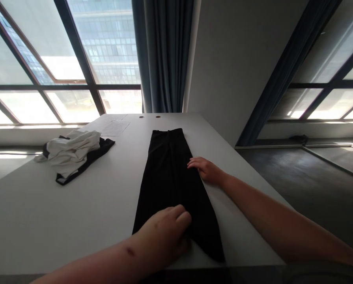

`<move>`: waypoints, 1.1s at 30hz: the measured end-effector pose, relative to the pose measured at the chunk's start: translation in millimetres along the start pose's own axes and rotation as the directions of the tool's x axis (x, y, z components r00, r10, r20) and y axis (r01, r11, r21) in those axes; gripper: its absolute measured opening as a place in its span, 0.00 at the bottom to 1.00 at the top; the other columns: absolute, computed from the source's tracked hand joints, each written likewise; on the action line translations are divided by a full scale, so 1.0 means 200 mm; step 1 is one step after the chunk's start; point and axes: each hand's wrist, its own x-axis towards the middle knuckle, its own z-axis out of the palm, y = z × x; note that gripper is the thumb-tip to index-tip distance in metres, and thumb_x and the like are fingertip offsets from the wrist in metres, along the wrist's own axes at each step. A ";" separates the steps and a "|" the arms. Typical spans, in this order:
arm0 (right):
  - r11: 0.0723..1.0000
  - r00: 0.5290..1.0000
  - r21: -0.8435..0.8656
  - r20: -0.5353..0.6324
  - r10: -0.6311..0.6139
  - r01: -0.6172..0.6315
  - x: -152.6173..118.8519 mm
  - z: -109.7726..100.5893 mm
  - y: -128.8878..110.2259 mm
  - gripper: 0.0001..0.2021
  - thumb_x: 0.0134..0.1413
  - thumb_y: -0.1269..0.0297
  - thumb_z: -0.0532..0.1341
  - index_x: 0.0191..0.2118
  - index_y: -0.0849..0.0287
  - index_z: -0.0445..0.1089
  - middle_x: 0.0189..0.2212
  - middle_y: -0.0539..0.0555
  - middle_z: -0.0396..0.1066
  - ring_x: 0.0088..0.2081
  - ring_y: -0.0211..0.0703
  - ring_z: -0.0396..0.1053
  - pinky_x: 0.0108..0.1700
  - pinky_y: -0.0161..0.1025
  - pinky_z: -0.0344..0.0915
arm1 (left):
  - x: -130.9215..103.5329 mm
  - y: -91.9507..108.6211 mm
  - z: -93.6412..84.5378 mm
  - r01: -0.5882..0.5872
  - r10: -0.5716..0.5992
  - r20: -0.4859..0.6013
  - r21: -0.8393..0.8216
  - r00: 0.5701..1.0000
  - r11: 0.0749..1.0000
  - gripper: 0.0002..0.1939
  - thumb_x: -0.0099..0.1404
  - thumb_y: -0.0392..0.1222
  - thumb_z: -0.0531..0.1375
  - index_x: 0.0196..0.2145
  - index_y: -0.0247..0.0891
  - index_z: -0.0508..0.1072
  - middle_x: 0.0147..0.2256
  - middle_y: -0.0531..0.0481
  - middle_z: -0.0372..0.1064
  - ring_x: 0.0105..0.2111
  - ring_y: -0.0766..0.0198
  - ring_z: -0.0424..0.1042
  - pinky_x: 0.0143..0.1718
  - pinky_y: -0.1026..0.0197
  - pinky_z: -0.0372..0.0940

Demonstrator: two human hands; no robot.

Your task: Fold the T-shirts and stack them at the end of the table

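A pair of long black fabric trousers lies stretched out on the white, smooth tabletop, right of its middle. The waistband points to the far edge and stops short of it; the lower end comes down close to the near edge, its right corner almost there.

From where I stand, the person's left hand is over that lower end, the fingers curled inward against the black cloth. The fingertips are hidden, so I can't tell whether they pinch the fabric. The right hand rests farther up, at the side of the trousers facing the tabletop's right edge, fingers extended and laid lightly on the cloth, gripping nothing.

Well apart from the trousers, by the left edge, sits a crumpled heap of white and black cloth, a black strip of it reaching toward the middle. Behind it, near the far left corner, lie thin pale sheets of paper. Two small round dark fittings sit close to the far edge.

Beyond that edge hangs a pleated blue-grey curtain, next to a large dark-framed window.
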 end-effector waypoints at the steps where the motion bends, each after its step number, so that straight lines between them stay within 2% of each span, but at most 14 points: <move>1: 0.999 1.000 0.035 0.027 0.004 -0.005 -0.07 -0.04 -0.06 0.29 0.50 0.81 0.53 0.51 0.49 0.78 0.50 0.54 0.77 0.62 0.51 0.67 0.68 0.60 0.61 | 0.01 -0.01 -0.03 0.040 -0.042 -0.056 -0.045 0.998 0.998 0.09 0.61 0.33 0.60 0.39 0.41 0.67 0.41 0.49 0.71 0.40 0.59 0.72 0.42 0.58 0.69; 4: 0.992 0.989 0.100 0.131 0.067 -0.080 -0.22 -0.12 -0.24 0.39 0.45 0.83 0.53 0.61 0.43 0.72 0.62 0.50 0.70 0.70 0.49 0.57 0.71 0.61 0.56 | 0.03 -0.04 -0.13 0.122 -0.149 -0.193 -0.146 0.970 0.982 0.11 0.59 0.32 0.58 0.40 0.42 0.66 0.40 0.50 0.71 0.39 0.59 0.73 0.42 0.58 0.68; 7: 0.990 0.960 0.100 0.274 0.065 -0.095 -0.25 -0.13 -0.38 0.43 0.49 0.78 0.60 0.71 0.40 0.58 0.70 0.50 0.59 0.74 0.56 0.45 0.72 0.65 0.52 | 0.06 -0.06 -0.21 0.191 -0.235 -0.259 -0.182 0.937 0.964 0.11 0.60 0.33 0.57 0.41 0.42 0.67 0.39 0.50 0.72 0.38 0.58 0.73 0.41 0.57 0.68; 9: 0.988 0.958 0.141 0.287 0.020 -0.063 -0.23 -0.11 -0.45 0.44 0.51 0.71 0.66 0.73 0.43 0.56 0.70 0.54 0.59 0.74 0.60 0.45 0.71 0.65 0.52 | 0.09 -0.07 -0.25 0.224 -0.265 -0.262 -0.176 0.928 0.958 0.10 0.61 0.34 0.57 0.41 0.42 0.67 0.39 0.50 0.72 0.39 0.57 0.74 0.42 0.56 0.68; 11: 0.978 0.977 0.207 0.210 -0.036 -0.009 -0.19 -0.07 -0.50 0.39 0.53 0.66 0.68 0.70 0.47 0.61 0.67 0.58 0.64 0.71 0.61 0.53 0.71 0.63 0.52 | 0.11 -0.06 -0.26 0.237 -0.272 -0.241 -0.165 0.932 0.957 0.10 0.63 0.33 0.56 0.42 0.41 0.68 0.39 0.49 0.72 0.40 0.56 0.74 0.43 0.55 0.69; 13: 0.960 0.985 0.277 0.152 -0.084 0.039 -0.17 -0.05 -0.52 0.28 0.57 0.64 0.65 0.64 0.50 0.69 0.59 0.59 0.73 0.64 0.58 0.66 0.70 0.60 0.55 | 0.11 -0.04 -0.25 0.222 -0.254 -0.223 -0.158 0.941 0.962 0.11 0.63 0.34 0.56 0.45 0.40 0.68 0.44 0.47 0.72 0.42 0.55 0.75 0.45 0.53 0.69; 15: 0.937 0.977 0.348 0.184 -0.107 0.037 -0.17 -0.06 -0.53 0.20 0.62 0.63 0.61 0.59 0.51 0.74 0.52 0.58 0.78 0.55 0.54 0.75 0.65 0.55 0.63 | 0.09 -0.02 -0.20 0.188 -0.224 -0.209 -0.176 0.952 0.966 0.20 0.63 0.35 0.59 0.53 0.40 0.67 0.54 0.43 0.67 0.45 0.54 0.75 0.48 0.52 0.70; 18: 0.914 0.951 0.406 0.287 -0.118 -0.010 -0.19 -0.10 -0.53 0.19 0.67 0.63 0.56 0.60 0.53 0.74 0.49 0.57 0.79 0.49 0.50 0.78 0.55 0.47 0.71 | 0.00 -0.02 -0.10 0.205 -0.241 -0.152 -0.221 0.959 0.953 0.41 0.59 0.34 0.62 0.68 0.48 0.54 0.66 0.41 0.54 0.52 0.53 0.75 0.50 0.52 0.71; 21: 0.911 0.925 0.413 0.340 -0.171 0.017 -0.20 -0.14 -0.53 0.22 0.66 0.65 0.55 0.62 0.54 0.73 0.50 0.58 0.79 0.51 0.50 0.77 0.54 0.46 0.70 | -0.13 -0.07 -0.01 0.333 -0.350 -0.055 -0.198 0.935 0.922 0.52 0.56 0.29 0.60 0.73 0.52 0.44 0.64 0.42 0.61 0.54 0.51 0.74 0.53 0.50 0.71; 23: 0.915 0.912 0.400 0.352 -0.209 0.055 -0.20 -0.14 -0.54 0.25 0.62 0.68 0.57 0.64 0.52 0.71 0.54 0.58 0.77 0.53 0.52 0.76 0.56 0.48 0.69 | -0.23 -0.12 0.01 0.414 -0.418 0.008 -0.157 0.908 0.897 0.50 0.56 0.28 0.59 0.72 0.50 0.47 0.56 0.45 0.71 0.52 0.50 0.76 0.54 0.47 0.70; 25: 0.934 0.899 0.344 0.375 -0.228 0.093 -0.21 -0.13 -0.58 0.32 0.56 0.70 0.61 0.67 0.50 0.67 0.59 0.59 0.74 0.57 0.54 0.73 0.60 0.51 0.67 | -0.33 -0.17 0.01 0.431 -0.429 0.045 -0.109 0.902 0.896 0.40 0.58 0.29 0.58 0.67 0.48 0.60 0.55 0.45 0.73 0.55 0.49 0.74 0.57 0.45 0.68; 28: 0.958 0.843 0.229 0.470 -0.263 0.171 -0.22 -0.10 -0.68 0.41 0.48 0.71 0.67 0.71 0.50 0.62 0.66 0.63 0.65 0.65 0.60 0.65 0.68 0.59 0.57 | -0.43 -0.22 0.01 0.344 -0.340 0.059 -0.070 0.938 0.936 0.29 0.57 0.27 0.57 0.54 0.48 0.73 0.57 0.48 0.72 0.58 0.51 0.72 0.59 0.49 0.67; 31: 0.957 0.788 0.191 0.545 -0.288 0.217 -0.23 -0.09 -0.75 0.40 0.47 0.71 0.68 0.69 0.53 0.65 0.71 0.65 0.56 0.69 0.65 0.57 0.70 0.64 0.50 | -0.48 -0.24 0.02 0.221 -0.221 0.012 -0.051 0.975 0.974 0.26 0.54 0.25 0.56 0.47 0.48 0.75 0.56 0.51 0.72 0.58 0.53 0.70 0.59 0.52 0.66; 33: 0.955 0.791 0.228 0.540 -0.287 0.190 -0.23 -0.10 -0.75 0.39 0.46 0.72 0.68 0.67 0.52 0.68 0.71 0.62 0.55 0.70 0.65 0.57 0.70 0.62 0.52 | -0.50 -0.24 0.03 0.137 -0.139 -0.054 -0.048 0.989 0.989 0.25 0.55 0.25 0.55 0.46 0.47 0.73 0.57 0.52 0.72 0.62 0.53 0.67 0.63 0.50 0.63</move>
